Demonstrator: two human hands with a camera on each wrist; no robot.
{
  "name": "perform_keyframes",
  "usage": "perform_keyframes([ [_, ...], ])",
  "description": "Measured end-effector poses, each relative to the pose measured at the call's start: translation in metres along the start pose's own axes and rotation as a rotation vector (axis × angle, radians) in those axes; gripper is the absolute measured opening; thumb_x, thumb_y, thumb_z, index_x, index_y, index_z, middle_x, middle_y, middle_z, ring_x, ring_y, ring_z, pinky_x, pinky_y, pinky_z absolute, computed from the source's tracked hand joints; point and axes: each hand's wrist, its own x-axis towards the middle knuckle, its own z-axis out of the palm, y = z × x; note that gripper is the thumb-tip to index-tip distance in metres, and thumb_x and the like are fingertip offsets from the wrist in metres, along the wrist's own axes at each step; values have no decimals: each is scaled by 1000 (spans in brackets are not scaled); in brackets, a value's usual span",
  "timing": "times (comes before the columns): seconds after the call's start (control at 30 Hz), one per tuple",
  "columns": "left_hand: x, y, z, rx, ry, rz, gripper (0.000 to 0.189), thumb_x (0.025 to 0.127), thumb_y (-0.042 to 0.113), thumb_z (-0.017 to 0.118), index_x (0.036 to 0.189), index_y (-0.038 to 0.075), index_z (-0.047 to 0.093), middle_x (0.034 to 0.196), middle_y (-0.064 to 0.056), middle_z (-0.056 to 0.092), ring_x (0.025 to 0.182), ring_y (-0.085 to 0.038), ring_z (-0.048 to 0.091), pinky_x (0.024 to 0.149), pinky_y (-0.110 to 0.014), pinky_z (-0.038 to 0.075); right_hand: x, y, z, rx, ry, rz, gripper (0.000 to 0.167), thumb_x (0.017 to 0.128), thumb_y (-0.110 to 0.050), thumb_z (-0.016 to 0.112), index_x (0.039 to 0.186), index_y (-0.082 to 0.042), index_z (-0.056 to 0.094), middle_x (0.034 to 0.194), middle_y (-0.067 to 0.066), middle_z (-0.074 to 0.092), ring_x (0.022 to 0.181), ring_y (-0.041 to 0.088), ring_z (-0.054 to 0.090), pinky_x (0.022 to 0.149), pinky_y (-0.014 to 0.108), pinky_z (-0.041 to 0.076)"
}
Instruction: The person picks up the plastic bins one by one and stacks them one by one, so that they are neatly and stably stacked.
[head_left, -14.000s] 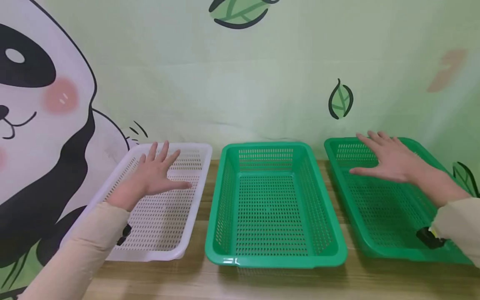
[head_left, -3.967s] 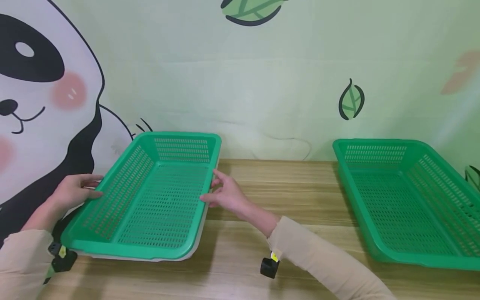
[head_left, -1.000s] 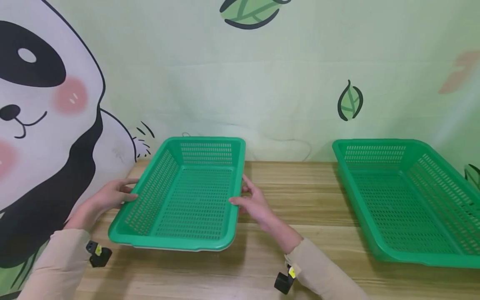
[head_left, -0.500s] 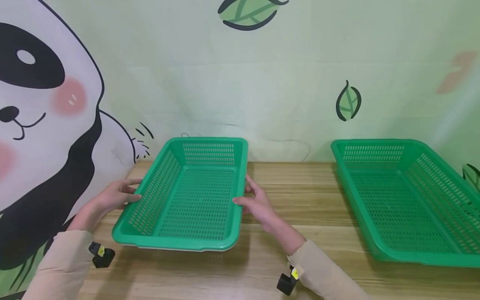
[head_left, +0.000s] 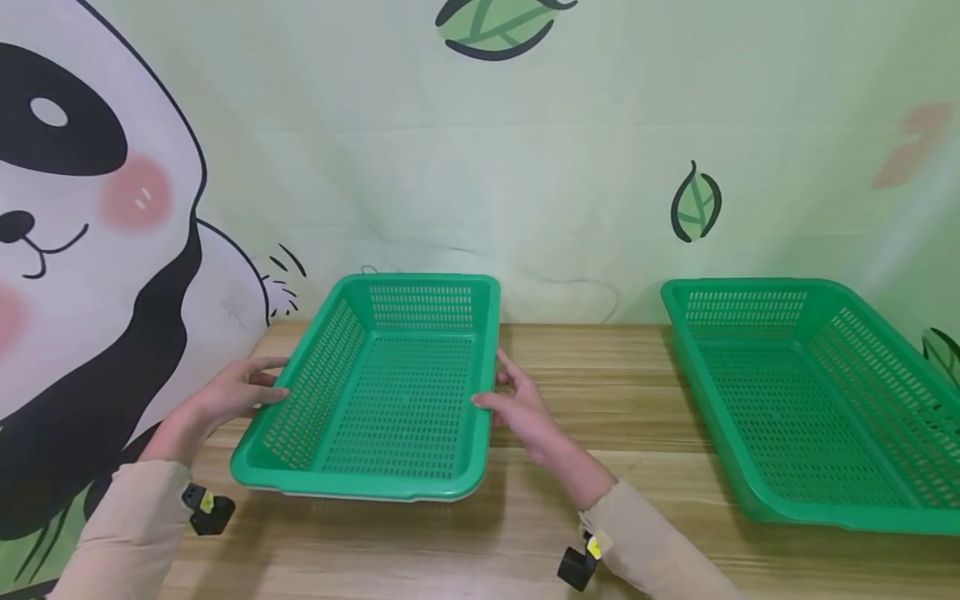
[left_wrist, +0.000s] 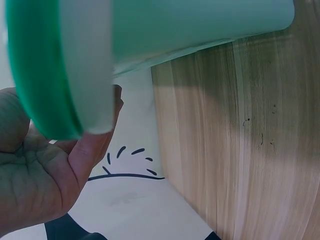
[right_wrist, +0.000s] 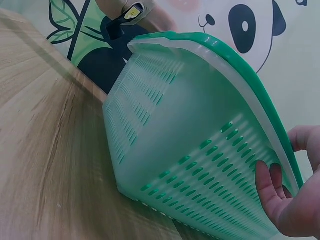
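A green plastic basket [head_left: 405, 408] sits nested inside a white one, left of the table's middle. Of the white basket [right_wrist: 185, 105], little but a thin edge shows from the head view; its pale slotted walls appear in the right wrist view. My left hand [head_left: 234, 392] grips the left side of both rims, thumb on top and fingers underneath. On the right side my right hand [head_left: 522, 414] holds the rims the same way, with curled fingers against the white wall [right_wrist: 220, 165]. Whether the stack's base touches the table I cannot tell.
A second green basket [head_left: 813, 425] stands on the right of the wooden table [head_left: 585, 358]. Behind the table hangs a pale green cloth [head_left: 570, 167] with a panda print. Black wrist cameras [head_left: 210, 512] hang below both sleeves.
Earlier, three baskets stood apart with my hands open above. Then the middle green basket was nested in the white one at left. The held stack has since shifted right, slightly in the last second.
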Motion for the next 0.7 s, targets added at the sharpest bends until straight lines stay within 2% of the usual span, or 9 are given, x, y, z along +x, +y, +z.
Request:
perform_keyframes([
  [0.5,0,4,6,6,-7,-6,60,92,11,50,139,-9,19,124,-34,40,100,-31,54,84,-48,48,-7,-3,1,-47,49,6,78,78,2,58,145,-10,20,110,16,40,79,15,57,71,31,53],
  [0.6,0,7,6,40,0,-19,59,91,9,50,138,-11,20,125,-35,39,102,-37,53,85,-51,46,-8,-10,3,-92,50,8,76,79,4,58,144,-8,21,111,17,40,81,17,57,74,34,53],
  [0.7,1,18,4,94,32,-37,60,88,8,51,135,-15,21,130,-39,31,113,-48,41,89,-57,39,-8,-21,5,-180,38,13,70,81,2,58,142,-4,24,114,20,41,86,21,57,77,35,52],
])
